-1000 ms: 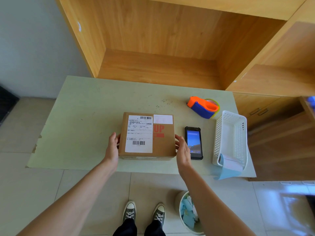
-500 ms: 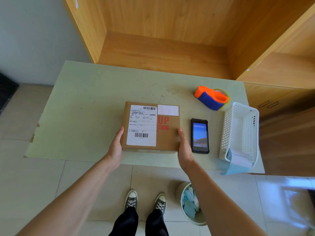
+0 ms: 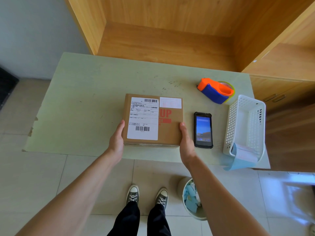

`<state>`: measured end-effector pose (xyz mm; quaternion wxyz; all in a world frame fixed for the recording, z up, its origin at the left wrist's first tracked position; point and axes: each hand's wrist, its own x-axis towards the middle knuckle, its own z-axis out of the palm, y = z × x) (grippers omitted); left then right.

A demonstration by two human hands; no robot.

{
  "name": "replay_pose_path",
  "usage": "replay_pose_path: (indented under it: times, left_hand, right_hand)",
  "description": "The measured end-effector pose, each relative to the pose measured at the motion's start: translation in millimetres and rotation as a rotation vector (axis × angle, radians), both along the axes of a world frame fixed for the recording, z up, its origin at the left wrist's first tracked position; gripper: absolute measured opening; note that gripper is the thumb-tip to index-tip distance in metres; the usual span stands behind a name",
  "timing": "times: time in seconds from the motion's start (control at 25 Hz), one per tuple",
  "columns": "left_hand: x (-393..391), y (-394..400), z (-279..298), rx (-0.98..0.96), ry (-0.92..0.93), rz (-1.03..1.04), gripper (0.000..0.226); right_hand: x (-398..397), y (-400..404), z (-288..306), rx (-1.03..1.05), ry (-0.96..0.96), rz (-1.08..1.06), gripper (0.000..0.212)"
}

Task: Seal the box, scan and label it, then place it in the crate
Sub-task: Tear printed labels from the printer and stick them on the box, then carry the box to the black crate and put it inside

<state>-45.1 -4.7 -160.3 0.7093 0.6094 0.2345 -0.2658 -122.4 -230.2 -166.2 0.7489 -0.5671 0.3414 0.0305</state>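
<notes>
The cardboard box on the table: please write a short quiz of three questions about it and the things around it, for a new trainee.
1. True or false: a shipping label already lies on top of the cardboard box.
2. Which thing lies directly right of the box? A) the tape dispenser B) the handheld scanner C) the white basket
3. Fill in: the left hand and the right hand are pressed against the two ____ of the box.

Key: 1 true. 2 B. 3 sides.
</notes>
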Motion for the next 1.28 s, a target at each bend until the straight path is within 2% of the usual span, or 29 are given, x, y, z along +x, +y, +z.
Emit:
replay_pose_path:
  times: [0.24, 0.56, 0.68, 0.76, 0.84, 0.96, 1.04, 1.28]
  left_hand:
    - [0, -2, 1, -0.062, -0.004, -0.025, 0.071]
    - [0, -2, 7, -0.029, 0.007, -0.077, 0.078]
    - [0, -1, 10, -0.029, 0.009, -0.080, 0.068]
    - [-1, -1, 13, -0.042, -0.004, -0.076, 0.058]
    - [-3, -1, 22, -0.022, -0.029, -0.088, 0.054]
    - [-2, 3, 45, -0.049, -0.074, -0.068, 0.050]
    - [1, 10, 72, -0.098, -0.114, -0.043, 0.049]
    - [-2, 66, 153, -0.101, -0.152, 0.231, 0.040]
  right_hand:
    - [0, 0, -2, -0.014, -0.008, -0.007, 0.070]
    - [2, 2, 2, 0.018, -0.011, -0.005, 0.080]
    - [0, 3, 5, 0.041, -0.039, -0.008, 0.075]
    - [-1, 4, 13, 0.052, -0.021, -0.026, 0.080]
    - [-2, 5, 29, 0.032, -0.001, -0.035, 0.080]
    - [3, 6, 58, 0.017, -0.013, -0.043, 0.062]
    - [9, 11, 85, -0.009, -0.038, 0.000, 0.060]
    - [46, 59, 168, -0.030, -0.155, 0.260, 0.058]
